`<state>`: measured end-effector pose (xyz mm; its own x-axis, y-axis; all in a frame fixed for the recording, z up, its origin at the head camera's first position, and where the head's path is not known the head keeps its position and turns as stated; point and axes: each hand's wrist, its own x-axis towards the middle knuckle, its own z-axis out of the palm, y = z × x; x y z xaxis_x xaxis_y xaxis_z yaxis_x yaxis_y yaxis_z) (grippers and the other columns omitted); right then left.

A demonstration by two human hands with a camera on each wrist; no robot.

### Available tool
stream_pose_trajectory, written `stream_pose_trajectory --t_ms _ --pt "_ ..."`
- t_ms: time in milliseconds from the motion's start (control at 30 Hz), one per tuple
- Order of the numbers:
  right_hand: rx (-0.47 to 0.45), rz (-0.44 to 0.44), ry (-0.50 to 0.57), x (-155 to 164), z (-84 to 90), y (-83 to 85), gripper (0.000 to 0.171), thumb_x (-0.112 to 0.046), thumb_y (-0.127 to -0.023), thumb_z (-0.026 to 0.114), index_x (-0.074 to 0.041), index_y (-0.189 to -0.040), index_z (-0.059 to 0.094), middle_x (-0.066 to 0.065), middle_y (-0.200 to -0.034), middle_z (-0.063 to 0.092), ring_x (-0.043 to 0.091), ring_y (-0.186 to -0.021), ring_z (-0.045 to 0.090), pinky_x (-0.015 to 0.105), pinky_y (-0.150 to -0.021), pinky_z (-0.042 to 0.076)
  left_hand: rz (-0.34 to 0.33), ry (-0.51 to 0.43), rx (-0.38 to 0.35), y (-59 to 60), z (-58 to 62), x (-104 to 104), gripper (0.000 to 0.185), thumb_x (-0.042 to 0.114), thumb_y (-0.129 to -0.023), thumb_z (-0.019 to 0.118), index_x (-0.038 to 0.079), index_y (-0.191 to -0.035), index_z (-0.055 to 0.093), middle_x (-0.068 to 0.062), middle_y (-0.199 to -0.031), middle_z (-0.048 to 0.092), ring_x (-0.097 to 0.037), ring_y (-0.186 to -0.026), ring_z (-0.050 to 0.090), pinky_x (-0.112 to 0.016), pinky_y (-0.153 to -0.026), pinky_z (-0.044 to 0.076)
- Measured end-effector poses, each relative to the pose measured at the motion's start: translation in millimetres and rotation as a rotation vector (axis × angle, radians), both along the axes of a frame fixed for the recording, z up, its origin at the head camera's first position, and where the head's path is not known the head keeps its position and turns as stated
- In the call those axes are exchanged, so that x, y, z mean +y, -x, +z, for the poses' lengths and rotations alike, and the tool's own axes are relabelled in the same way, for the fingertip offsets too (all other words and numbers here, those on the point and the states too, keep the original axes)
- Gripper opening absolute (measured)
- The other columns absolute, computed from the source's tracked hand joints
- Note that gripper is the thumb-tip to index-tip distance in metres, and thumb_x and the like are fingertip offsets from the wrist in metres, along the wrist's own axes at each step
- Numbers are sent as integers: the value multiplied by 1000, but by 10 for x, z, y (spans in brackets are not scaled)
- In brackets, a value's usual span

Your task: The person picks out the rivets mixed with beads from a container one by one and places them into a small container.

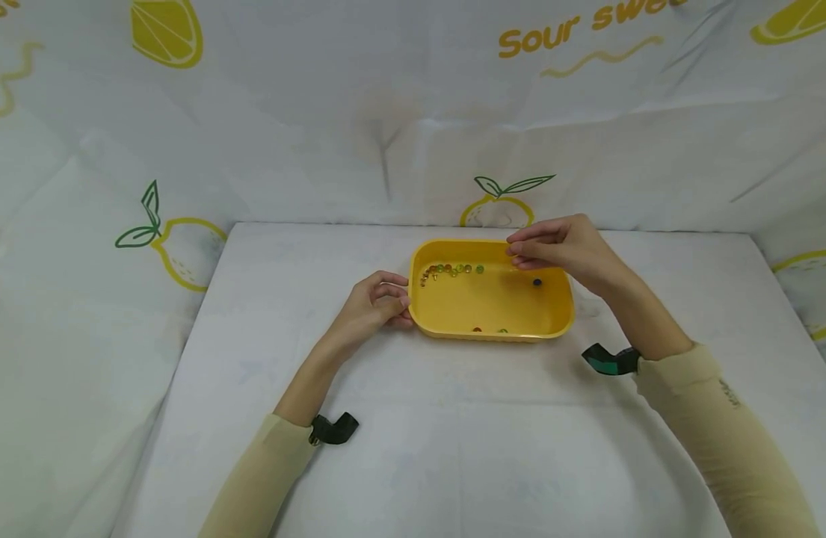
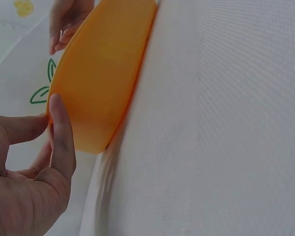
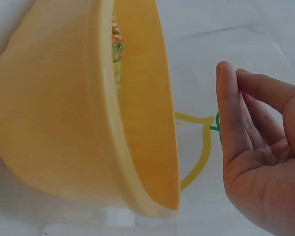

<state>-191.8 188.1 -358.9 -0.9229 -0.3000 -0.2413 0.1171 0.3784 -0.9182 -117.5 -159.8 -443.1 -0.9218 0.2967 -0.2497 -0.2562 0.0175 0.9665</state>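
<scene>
A yellow plastic tray point(image 1: 489, 310) with raised walls stands on the white table. My left hand point(image 1: 379, 305) pinches its left rim, one finger against the outer wall in the left wrist view. Small shiny beads point(image 1: 448, 268), amber and green, line the back left inside, and a dark blue bead point(image 1: 537, 282) lies toward the right. By the front wall are a red bead point(image 1: 477, 329) and a green bead point(image 1: 503, 331). Over the back right rim, my right hand point(image 1: 566, 245) brings thumb and fingertips together; I cannot tell whether they pinch a bead.
A white cloth backdrop point(image 1: 305, 149) with lemon prints rises behind the table's back edge. White cloth point(image 1: 413, 441) covers the tabletop. Each wrist wears a dark strap-on mount point(image 1: 335, 428) next to a beige sleeve point(image 1: 258, 474).
</scene>
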Motion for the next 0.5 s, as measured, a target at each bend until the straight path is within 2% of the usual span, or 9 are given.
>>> stream_pose_trajectory --t_ms 200,500 --pt "-8 18 9 -86 -1 14 38 -11 -105 73 13 -133 67 6 -107 84 15 -92 83 33 -86 70 -2 -6 -2 6 -18 -5 35 6 -107 66 3 -140 55 -20 -120 65 -19 -85 77 -31 -82 71" --pt "-2 64 14 -158 4 49 34 -9 -105 72 12 -131 69 9 -110 84 14 -93 83 34 -89 70 2 -10 5 1 -8 -2 35 4 -107 66 3 -140 55 -15 -114 65 -19 -84 77 -30 -82 71"
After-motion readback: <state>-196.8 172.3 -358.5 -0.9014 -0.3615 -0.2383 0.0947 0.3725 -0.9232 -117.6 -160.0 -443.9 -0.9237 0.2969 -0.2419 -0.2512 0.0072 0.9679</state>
